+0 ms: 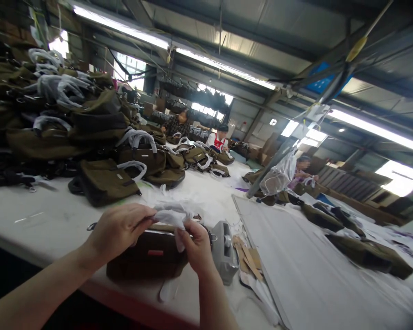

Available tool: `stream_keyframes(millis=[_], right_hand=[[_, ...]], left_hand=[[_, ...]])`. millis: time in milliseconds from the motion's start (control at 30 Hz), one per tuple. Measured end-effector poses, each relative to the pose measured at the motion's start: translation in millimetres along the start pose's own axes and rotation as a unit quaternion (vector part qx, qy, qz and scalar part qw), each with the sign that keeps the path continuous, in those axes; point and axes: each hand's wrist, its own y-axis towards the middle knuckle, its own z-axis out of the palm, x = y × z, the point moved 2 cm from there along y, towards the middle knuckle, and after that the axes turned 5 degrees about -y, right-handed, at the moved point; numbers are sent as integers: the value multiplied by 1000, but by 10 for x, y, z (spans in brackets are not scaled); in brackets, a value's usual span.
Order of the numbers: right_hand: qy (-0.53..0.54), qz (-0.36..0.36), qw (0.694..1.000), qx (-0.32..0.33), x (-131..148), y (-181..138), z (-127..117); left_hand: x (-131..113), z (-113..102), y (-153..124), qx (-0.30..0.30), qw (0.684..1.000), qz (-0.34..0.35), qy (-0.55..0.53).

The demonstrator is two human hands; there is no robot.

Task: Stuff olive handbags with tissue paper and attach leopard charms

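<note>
A dark olive handbag [144,263] with a zip along its top and a small reddish label stands upright at the near edge of the table. Above the zip arches its handle [172,216], covered in thin white wrapping. My left hand [119,231] is closed, pinching the left part of the wrapped handle between thumb and fingers. On the right end, my right hand [197,245] pinches the wrapping, with a loose white tail hanging below the thumb. A grey tape dispenser [223,254] sits just right of the bag, close to my right hand.
Finished-looking olive bags [105,181] with wrapped handles lie to the left, piled high behind. Cardboard scraps [249,259] and a large pale board [296,256] lie right of the dispenser. A slanting pole [273,169] carries a plastic bag [280,176]. Several people work farther back.
</note>
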Motion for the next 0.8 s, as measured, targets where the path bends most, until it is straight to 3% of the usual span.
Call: stream_keyframes(millis=[67,133,267,367,467,533,567,633,733,800], right_hand=[[62,8,997,37,-26,-5,-30],[126,34,989,68,-84,-17,-41],[242,112,959,98,-248,-51,12],[273,129,949,92,-286,-72,42],[140,67,986,54,-151,-96,-9],[-34,-17,999,-25,11,-116,-83],[-115,-60,989,-72,90,-127,-117],[-201,-123,963,-133,199,-134,-158],[-148,-148,974,-92,205,-98,-141],[-84,-123,988,-44,163,-72,-107]], left_hand=[[-15,-56,59,63,994,-58,-72],[13,-85,104,153,966,-131,-164],[141,-56,120,308,854,-213,-361],[224,8,109,339,785,-225,-466],[247,52,92,305,766,-231,-516],[214,48,78,302,773,-219,-513],[187,35,76,306,787,-207,-494],[108,-14,95,301,843,-149,-421],[-61,-74,171,237,940,-15,-246],[-175,-50,225,186,970,25,-153]])
